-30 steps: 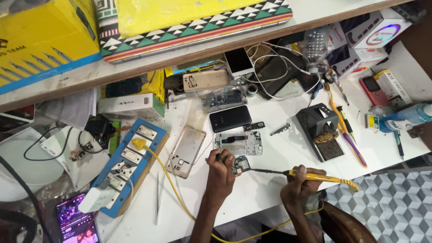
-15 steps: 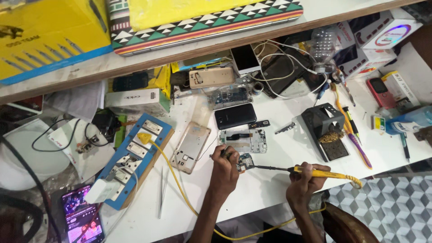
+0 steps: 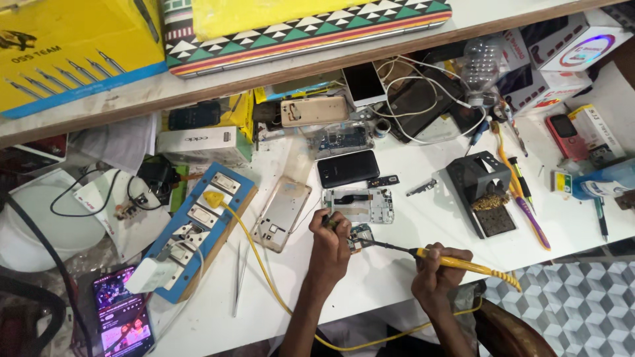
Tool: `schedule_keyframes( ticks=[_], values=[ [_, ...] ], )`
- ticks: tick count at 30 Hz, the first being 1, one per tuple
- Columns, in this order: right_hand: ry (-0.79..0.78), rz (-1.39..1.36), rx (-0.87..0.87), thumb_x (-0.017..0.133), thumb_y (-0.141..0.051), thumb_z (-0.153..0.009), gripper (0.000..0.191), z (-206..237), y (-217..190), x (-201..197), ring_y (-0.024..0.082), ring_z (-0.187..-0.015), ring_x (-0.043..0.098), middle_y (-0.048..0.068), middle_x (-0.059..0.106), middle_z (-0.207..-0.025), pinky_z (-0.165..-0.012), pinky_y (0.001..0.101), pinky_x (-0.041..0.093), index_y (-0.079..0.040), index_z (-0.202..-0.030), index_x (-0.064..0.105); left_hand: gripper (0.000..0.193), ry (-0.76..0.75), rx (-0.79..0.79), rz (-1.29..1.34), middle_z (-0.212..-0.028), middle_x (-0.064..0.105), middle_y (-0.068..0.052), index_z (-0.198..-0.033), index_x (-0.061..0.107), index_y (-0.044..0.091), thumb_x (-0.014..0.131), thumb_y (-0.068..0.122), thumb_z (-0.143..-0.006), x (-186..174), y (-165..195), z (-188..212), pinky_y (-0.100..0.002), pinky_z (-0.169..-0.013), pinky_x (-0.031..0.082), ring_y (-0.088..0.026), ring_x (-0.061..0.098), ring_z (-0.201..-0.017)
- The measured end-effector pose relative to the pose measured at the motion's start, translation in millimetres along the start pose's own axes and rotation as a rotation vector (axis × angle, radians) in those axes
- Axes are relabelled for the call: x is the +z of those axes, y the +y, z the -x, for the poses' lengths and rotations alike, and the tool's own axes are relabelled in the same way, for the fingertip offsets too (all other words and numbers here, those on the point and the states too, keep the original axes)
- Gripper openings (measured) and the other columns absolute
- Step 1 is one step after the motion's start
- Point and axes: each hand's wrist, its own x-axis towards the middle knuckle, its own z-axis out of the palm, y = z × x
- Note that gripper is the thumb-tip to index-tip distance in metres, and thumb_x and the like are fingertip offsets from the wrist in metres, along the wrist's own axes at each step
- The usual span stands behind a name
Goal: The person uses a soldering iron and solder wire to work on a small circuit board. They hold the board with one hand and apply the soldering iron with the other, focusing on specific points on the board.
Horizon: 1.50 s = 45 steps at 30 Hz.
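My right hand (image 3: 433, 266) grips a yellow-handled soldering iron (image 3: 456, 262), its thin tip reaching left onto a small circuit board (image 3: 361, 234) on the white table (image 3: 397, 277). My left hand (image 3: 329, 242) is closed around the board's left side, with a small tool pinched in its fingers. Just behind the board lies an opened phone frame (image 3: 358, 204). A black phone (image 3: 348, 167) rests further back. The iron's yellow cable (image 3: 264, 271) runs left to a plug in the blue power strip (image 3: 198, 228).
A silver phone back shell (image 3: 282, 212) and tweezers (image 3: 238, 284) lie left of my hands. A black soldering-iron stand (image 3: 481, 190) sits to the right with pens beside it. A lit phone (image 3: 122, 319) lies at lower left. Boxes, cables and phones crowd the back under a shelf.
Both hands stay on the board and iron with barely any shift. The view has drifted slightly, so everything sits a little lower and to the right in frame.
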Motion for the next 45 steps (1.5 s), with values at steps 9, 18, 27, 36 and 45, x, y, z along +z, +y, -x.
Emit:
schedule_keyframes(
  ticks=[9,18,27,36,45],
  values=[
    [-0.110,0.043,-0.056,0.051,-0.012,-0.108,0.021,6,-19,1,0.007,-0.058,0.039,0.003,0.047,-0.070,-0.055,0.0232,0.032,-0.007,-0.109,0.031,0.037,-0.021,-0.037,0.090,-0.089,0.053,-0.012,-0.134,0.015,0.000,0.043,0.005,-0.110,-1,-1,0,-0.036,-0.082,0.051,-0.019,0.053,-0.080],
    [-0.071,0.177,-0.053,0.046,-0.018,-0.109,0.020,1,-14,0,0.006,-0.049,0.038,0.001,0.047,-0.061,-0.043,0.0225,0.030,-0.005,-0.108,0.031,0.038,-0.007,0.048,-0.019,-0.088,0.055,-0.012,-0.134,0.016,-0.001,0.044,0.007,-0.109,-2,1,0,-0.039,-0.085,0.048,-0.021,0.052,-0.077],
    [0.054,0.102,-0.053,0.053,-0.027,-0.107,0.027,6,-7,-6,0.006,-0.046,0.041,0.003,0.050,-0.061,-0.042,0.0211,0.034,-0.010,-0.107,0.032,0.031,-0.046,-0.057,-0.030,-0.086,0.055,-0.010,-0.126,0.024,-0.005,0.041,0.015,-0.111,-3,7,-4,-0.040,-0.092,0.045,-0.025,0.055,-0.080],
    [0.119,0.065,0.041,0.056,-0.027,-0.108,0.027,5,-4,-5,0.008,-0.057,0.046,0.009,0.056,-0.075,-0.050,0.0227,0.038,-0.008,-0.112,0.037,0.024,-0.080,-0.120,-0.019,-0.086,0.054,-0.012,-0.114,0.033,-0.005,0.041,0.017,-0.110,-5,14,-6,-0.039,-0.097,0.042,-0.027,0.057,-0.081],
    [-0.024,0.062,-0.043,0.050,-0.020,-0.109,0.021,-1,-9,-7,0.011,-0.050,0.048,0.008,0.057,-0.068,-0.048,0.0245,0.041,-0.008,-0.113,0.033,0.024,-0.073,-0.147,-0.026,-0.085,0.053,-0.010,-0.108,0.037,-0.005,0.040,0.019,-0.109,-4,11,-5,-0.039,-0.097,0.041,-0.026,0.056,-0.081]
  ],
)
